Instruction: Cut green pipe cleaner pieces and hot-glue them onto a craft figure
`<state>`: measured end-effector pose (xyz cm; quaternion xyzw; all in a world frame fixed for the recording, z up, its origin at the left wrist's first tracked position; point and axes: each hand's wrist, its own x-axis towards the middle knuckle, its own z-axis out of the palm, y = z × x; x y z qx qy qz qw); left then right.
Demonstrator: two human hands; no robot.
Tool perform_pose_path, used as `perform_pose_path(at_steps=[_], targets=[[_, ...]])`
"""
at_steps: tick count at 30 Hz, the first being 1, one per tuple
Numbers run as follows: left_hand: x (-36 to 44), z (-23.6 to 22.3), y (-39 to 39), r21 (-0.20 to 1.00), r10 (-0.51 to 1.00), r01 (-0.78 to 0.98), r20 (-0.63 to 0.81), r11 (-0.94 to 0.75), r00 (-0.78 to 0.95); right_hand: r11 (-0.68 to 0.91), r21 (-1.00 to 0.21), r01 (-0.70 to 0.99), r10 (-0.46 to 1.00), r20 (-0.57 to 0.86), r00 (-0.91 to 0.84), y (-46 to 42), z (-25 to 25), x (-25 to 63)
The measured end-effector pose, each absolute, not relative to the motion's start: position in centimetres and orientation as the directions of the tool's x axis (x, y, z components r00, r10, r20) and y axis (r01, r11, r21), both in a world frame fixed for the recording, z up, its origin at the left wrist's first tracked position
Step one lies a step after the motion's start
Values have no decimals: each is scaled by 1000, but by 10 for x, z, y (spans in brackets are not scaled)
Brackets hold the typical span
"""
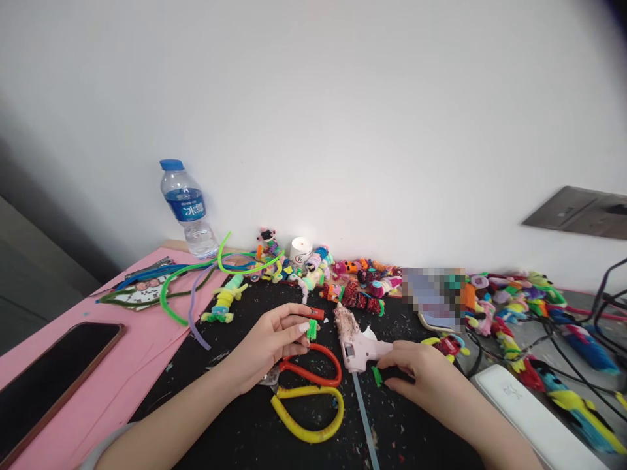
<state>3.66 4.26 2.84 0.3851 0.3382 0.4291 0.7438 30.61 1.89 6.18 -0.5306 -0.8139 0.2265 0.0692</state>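
My left hand [277, 336] pinches a small bright green fuzzy pipe-cleaner piece [312, 329] between thumb and fingertips. My right hand [426, 369] is at the grip end of a pale pink hot glue gun [356, 349], its thumb and fingers apart. Beside those fingertips lies another small green piece [377, 376] on the black mat. From the glue gun a translucent glue stick [365, 418] runs toward the front. Scissors with one red and one yellow handle [313, 434] lie below my left hand, which partly covers them. A red object [309, 313] shows just behind its fingers.
Colourful pipe-cleaner figures [355, 297] crowd the back of the black mat [220, 405]. A water bottle [189, 209] leans against the wall. Loose pipe cleaners [196, 300] and a phone [53, 385] lie left; a white power bank [529, 418] and black cables lie right.
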Motion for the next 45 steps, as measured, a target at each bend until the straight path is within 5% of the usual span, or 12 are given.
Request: perform_pose_path(at_steps=[14, 22, 28, 45], targets=[[38, 31, 42, 869, 897, -361, -184, 340, 401, 379, -495, 782, 891, -32, -452, 18, 64, 300], [42, 33, 36, 869, 894, -375, -152, 324, 422, 502, -513, 696, 859, 389, -333, 10, 51, 275], [47, 37, 31, 859, 879, -370, -170, 353, 446, 596, -537, 598, 777, 573, -260, 1, 36, 253], [52, 35, 27, 871, 824, -279, -216, 405, 523, 617, -536, 576, 763, 585, -275, -4, 34, 241]])
